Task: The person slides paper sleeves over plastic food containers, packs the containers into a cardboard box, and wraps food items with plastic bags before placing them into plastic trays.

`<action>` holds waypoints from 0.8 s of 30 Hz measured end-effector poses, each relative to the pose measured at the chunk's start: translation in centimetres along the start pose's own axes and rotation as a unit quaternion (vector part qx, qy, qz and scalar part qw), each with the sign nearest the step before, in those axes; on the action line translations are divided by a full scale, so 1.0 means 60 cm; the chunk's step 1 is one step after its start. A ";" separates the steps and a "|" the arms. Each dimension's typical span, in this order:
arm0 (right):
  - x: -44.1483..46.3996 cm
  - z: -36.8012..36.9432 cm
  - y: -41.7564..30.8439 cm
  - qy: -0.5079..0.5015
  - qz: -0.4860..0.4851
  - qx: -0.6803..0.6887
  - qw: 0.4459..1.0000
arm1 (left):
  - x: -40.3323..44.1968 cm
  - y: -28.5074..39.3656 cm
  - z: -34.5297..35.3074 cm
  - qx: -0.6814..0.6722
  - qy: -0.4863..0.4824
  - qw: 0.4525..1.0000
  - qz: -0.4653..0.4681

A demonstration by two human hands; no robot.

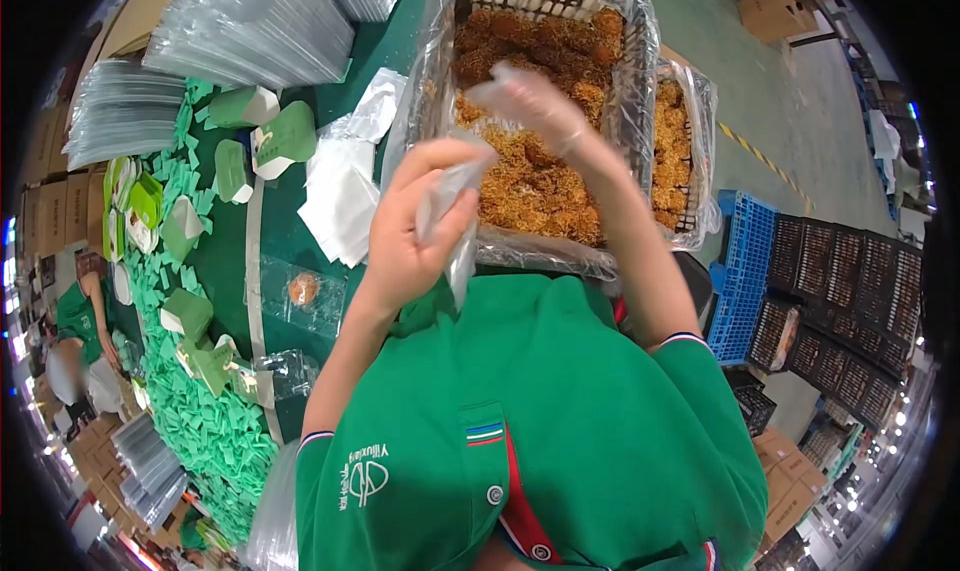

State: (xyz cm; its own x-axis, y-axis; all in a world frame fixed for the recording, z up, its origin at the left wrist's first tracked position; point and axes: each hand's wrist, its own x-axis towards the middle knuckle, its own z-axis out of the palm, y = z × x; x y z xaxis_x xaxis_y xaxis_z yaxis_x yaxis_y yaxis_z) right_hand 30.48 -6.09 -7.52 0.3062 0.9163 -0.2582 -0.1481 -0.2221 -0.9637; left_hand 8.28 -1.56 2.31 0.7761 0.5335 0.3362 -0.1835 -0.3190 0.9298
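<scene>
While the left hand (420,221) is closed around a crumpled piece of translucent film (440,207), its fingers curled and pinching it in front of the green shirt (560,371), the right hand (535,106) reaches over the large crate (640,101). Thin clear plastic covers the fingers of the right hand, which is blurred; I cannot tell whether its grip is released or holds anything.

Brown, crumb-coated pieces (540,191) fill much of the crate, darker at the far end and more golden at the near end, inside a clear liner (425,81). A smaller lined crate (690,236) with similar pieces stands just beside it on the right.

To the left of the large crate, white sheets (340,186) lie on the green bench (285,216). Nearer the person, one round brown piece (302,289) lies on clear packaging (330,309). Farther left are green cartons (285,136), a spread of small green packets (215,421) and, toward the bench's far edge, stacked clear trays (250,31). A co-worker (85,316) is at the left.
</scene>
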 end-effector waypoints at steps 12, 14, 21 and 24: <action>0.126 -0.271 -0.002 0.213 -0.182 -0.823 0.494 | -0.037 -0.111 0.042 0.210 -0.139 0.968 -0.022; 0.144 -0.286 0.007 0.150 -0.137 -0.863 0.463 | -0.032 -0.112 0.044 0.212 -0.116 0.970 -0.015; 0.152 -0.307 -0.020 0.153 -0.199 -0.835 0.490 | -0.027 -0.109 0.048 0.202 -0.051 0.978 -0.032; 0.159 -0.297 -0.010 0.152 -0.115 -0.857 0.479 | -0.031 -0.117 0.049 0.210 -0.039 0.976 -0.035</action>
State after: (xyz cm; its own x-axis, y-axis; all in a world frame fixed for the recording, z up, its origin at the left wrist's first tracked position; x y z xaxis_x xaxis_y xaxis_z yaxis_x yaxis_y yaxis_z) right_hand 50.25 -3.14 -10.63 0.2914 0.9489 0.1210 0.8322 -0.3138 0.4571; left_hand 9.89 -2.61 -5.29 0.8240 0.5099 0.2470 0.1226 -0.5861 0.8009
